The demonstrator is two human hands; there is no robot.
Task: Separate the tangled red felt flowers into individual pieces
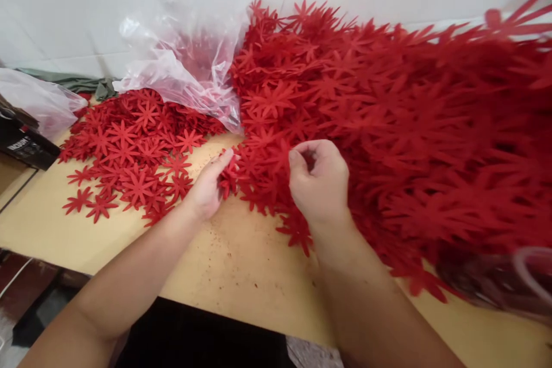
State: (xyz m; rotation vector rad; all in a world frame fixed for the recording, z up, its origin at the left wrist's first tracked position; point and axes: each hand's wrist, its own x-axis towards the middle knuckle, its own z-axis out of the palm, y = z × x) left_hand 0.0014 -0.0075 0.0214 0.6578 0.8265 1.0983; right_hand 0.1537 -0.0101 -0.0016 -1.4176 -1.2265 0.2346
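Closed around a small bunch of red flower-shaped cutouts (229,177), my left hand (209,188) is just above the table, between two heaps. My right hand (321,184) is in a pinch in front of the large heap of red cutouts (414,132); whatever its fingertips hold, if anything, cannot be made out. The cutouts have several narrow petals each. A lower, looser heap of the same red cutouts (123,149) spreads to the left of my left hand, with a few single pieces at its near edge.
A clear plastic bag (185,75) stands behind, between the heaps, against the white tiled wall (64,6). The yellowish tabletop (254,264) carries red crumbs. At the far left are a black box (26,138) and another plastic bag (47,100). Clear plastic (487,282) lies at the lower right.
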